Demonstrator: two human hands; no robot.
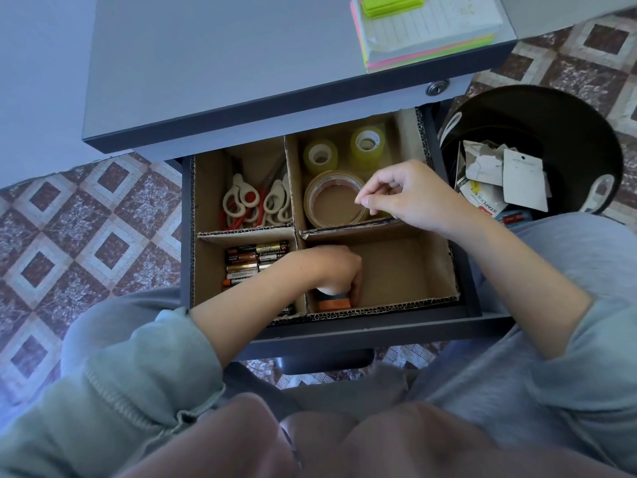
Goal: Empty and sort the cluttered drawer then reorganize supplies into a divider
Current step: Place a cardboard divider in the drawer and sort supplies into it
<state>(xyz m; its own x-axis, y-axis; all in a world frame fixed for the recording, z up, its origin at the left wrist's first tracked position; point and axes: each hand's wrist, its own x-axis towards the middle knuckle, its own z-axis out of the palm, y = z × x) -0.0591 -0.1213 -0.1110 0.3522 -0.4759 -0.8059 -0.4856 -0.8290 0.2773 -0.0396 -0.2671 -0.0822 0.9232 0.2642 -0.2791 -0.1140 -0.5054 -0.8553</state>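
Gripping the orange-and-teal stack (pixel 333 301) from above, the left hand (pixel 332 269) is holding it directly beneath its palm in the divider (pixel 344 232) (right hand (pixel 410 194) is hovering beyond, fingers curled, grasp indeterminate), possibly risking toppling it if released tilted.

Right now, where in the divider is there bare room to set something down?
Best spot: the near-right compartment, bare to the right of the left hand and the small stack it grips. A narrow strip lies left of the scissors. Tape rolls and batteries crowd their compartments.
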